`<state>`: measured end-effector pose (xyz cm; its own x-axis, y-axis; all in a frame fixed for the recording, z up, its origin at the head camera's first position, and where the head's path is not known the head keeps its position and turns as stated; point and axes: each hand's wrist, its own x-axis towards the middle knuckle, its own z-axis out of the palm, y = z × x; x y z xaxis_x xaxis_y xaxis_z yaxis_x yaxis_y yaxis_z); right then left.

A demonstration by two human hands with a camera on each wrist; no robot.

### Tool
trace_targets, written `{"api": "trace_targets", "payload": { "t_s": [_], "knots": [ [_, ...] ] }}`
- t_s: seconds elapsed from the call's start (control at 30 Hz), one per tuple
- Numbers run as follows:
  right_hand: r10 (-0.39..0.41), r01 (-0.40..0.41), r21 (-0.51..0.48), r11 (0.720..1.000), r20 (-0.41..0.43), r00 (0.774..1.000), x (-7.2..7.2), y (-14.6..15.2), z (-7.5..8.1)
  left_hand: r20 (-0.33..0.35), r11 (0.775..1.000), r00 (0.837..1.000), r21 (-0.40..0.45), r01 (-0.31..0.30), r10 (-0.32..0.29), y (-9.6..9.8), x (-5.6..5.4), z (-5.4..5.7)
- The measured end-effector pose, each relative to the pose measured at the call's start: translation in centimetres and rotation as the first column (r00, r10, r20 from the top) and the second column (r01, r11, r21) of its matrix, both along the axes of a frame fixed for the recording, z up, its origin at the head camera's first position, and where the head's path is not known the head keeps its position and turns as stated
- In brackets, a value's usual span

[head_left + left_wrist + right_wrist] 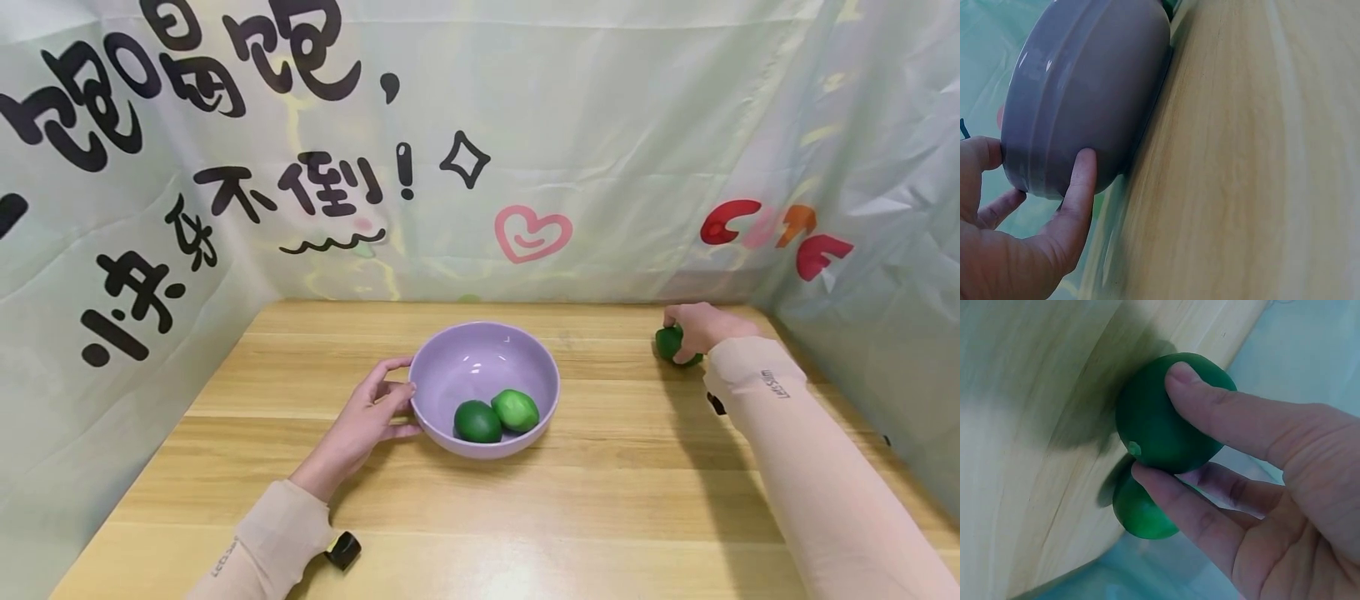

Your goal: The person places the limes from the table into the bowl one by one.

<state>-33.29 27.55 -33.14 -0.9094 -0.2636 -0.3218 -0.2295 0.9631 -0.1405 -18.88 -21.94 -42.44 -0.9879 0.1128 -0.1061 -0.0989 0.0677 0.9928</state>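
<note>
Round, dark-green fruit (1150,425), one: right side of wooden surface (600,483), pinched in the fingers of the right hand (705,325). Glossy lilac bowl (465,362), one: well apart, leftward, its side gripped by the left hand (370,408).

The head view was bright and even, with light from above. White glints shone inside the purple bowl (446,367), and the right sleeve (810,467) threw a soft shadow on the table (600,508). Both wrist views were dimmer and had a bluish-green tint. In the right one, a broad shadow lay beside the dark green fruit (1150,419); in the left one, the wood grain (1229,162) looked softly blurred.
</note>
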Motion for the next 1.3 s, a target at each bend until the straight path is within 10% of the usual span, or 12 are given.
{"api": "trace_targets", "payload": {
  "t_s": [1.3],
  "knots": [
    [-0.049,0.049,0.010,0.999,-0.027,0.998,0.2,-0.9,0.0,0.002,1.000,1.000,0.003,-0.010,0.010,0.1,-0.1,-0.1]
  ]
}}
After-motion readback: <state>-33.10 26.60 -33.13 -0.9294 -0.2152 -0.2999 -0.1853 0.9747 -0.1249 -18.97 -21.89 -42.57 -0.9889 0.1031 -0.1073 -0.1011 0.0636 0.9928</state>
